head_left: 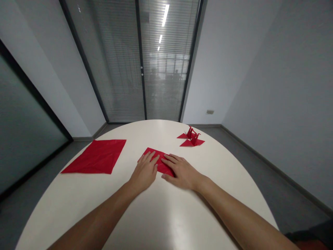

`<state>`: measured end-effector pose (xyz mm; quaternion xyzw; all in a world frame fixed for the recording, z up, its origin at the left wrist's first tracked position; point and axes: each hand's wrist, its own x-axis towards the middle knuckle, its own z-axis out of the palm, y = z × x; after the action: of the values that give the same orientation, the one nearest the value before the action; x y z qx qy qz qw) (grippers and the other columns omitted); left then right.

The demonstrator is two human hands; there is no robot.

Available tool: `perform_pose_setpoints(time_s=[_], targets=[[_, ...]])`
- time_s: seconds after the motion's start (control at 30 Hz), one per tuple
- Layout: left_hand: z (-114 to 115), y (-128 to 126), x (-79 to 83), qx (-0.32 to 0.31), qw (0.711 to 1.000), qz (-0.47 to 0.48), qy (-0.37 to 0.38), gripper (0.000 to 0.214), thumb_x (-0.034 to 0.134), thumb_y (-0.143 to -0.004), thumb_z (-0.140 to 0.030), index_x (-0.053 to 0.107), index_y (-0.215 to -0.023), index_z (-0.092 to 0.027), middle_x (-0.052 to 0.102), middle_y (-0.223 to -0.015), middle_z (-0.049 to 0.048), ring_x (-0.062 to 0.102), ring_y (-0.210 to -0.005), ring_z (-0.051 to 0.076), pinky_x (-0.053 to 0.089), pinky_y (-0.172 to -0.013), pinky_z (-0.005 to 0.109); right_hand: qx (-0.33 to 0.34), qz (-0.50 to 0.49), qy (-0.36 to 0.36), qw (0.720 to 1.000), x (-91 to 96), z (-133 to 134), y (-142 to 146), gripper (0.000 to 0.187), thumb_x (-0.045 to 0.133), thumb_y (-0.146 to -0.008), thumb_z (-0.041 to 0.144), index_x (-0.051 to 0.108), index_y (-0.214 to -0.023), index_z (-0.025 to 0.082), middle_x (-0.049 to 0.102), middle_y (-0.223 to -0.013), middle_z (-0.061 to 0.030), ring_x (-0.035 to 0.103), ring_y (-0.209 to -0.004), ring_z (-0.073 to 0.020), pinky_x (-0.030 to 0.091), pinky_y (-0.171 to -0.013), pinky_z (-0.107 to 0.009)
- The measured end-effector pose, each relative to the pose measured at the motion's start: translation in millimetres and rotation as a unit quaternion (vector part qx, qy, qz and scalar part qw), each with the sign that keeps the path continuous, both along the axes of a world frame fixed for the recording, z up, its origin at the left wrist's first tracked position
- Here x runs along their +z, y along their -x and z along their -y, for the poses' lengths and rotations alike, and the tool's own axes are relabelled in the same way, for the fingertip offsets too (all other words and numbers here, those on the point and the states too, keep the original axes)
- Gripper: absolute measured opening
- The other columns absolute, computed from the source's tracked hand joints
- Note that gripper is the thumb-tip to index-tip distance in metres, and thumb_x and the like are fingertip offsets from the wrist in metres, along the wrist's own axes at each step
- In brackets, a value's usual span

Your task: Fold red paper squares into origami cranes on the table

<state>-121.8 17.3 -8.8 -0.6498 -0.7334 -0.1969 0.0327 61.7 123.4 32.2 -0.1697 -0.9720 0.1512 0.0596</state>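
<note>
A folded red paper (156,155) lies on the white round table (161,215) in front of me. My left hand (144,172) rests flat on its left part, fingers stretched out. My right hand (180,171) lies flat on its right part, fingers pointing left and pressing the paper down. Both hands cover the near half of the paper; neither one grips it.
A flat stack of red square sheets (96,157) lies at the table's left. Two folded red paper cranes (191,136) stand at the far right of the table. Glass doors with blinds (142,62) are behind the table; grey walls stand on both sides.
</note>
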Motion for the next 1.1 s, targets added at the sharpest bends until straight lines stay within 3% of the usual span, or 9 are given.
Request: perform_pose_setpoints(time_s=[0.27,0.5,0.73,0.9,1.1], targets=[[3.1,-2.3,10.7,-0.049,0.998,0.050,-0.003,0.041,0.044,-0.096,-0.011,0.070,-0.124,-0.025,0.061,-0.140,0.0071,0.053,-0.133,0.027,0.041,-0.115,0.053,0.049,0.028,0.033,0.998,15.4,-15.3,-16.2,0.077,0.061,-0.089,0.054,0.045,-0.151,0.012,0.037,-0.159,-0.0163,0.034,-0.148,-0.0333,0.030,-0.122,-0.047],[8.4,-5.2,13.5,-0.059,0.996,0.063,0.006,0.035,0.058,-0.095,-0.038,0.069,-0.125,-0.023,0.057,-0.145,0.0099,0.047,-0.139,0.032,0.034,-0.118,0.059,0.108,-0.015,0.013,0.994,28.0,-16.2,-17.7,0.045,0.058,-0.086,0.033,0.070,-0.128,0.018,0.067,-0.133,-0.0111,0.056,-0.132,-0.0289,0.042,-0.113,-0.040],[9.9,-4.7,13.8,-0.074,0.994,0.076,0.015,0.040,0.062,-0.093,-0.044,0.068,-0.126,-0.023,0.057,-0.146,0.0100,0.043,-0.142,0.034,0.032,-0.118,0.061,0.088,-0.014,0.008,0.996,31.7,-18.4,-20.9,0.037,0.056,-0.090,0.034,0.075,-0.117,0.019,0.074,-0.120,-0.0108,0.068,-0.112,-0.0284,0.050,-0.095,-0.035],[7.4,-2.9,11.9,-0.060,0.995,0.084,0.013,0.032,0.059,-0.096,-0.039,0.071,-0.121,-0.023,0.059,-0.143,0.0095,0.045,-0.141,0.035,0.033,-0.117,0.062,0.092,-0.028,0.012,0.995,31.0,-22.6,-21.8,0.032,0.052,-0.097,0.034,0.075,-0.115,0.020,0.078,-0.103,-0.0087,0.072,-0.088,-0.0221,0.050,-0.079,-0.029],[3.9,-0.2,7.5,-0.050,0.995,0.087,-0.023,0.025,0.055,-0.098,-0.030,0.073,-0.113,-0.022,0.064,-0.137,0.0093,0.049,-0.138,0.034,0.035,-0.116,0.062,0.082,-0.042,0.007,0.996,24.1,-28.2,-23.3,0.048,0.058,-0.094,0.050,0.065,-0.131,0.020,0.074,-0.116,-0.0122,0.070,-0.101,-0.0275,0.050,-0.088,-0.034]])
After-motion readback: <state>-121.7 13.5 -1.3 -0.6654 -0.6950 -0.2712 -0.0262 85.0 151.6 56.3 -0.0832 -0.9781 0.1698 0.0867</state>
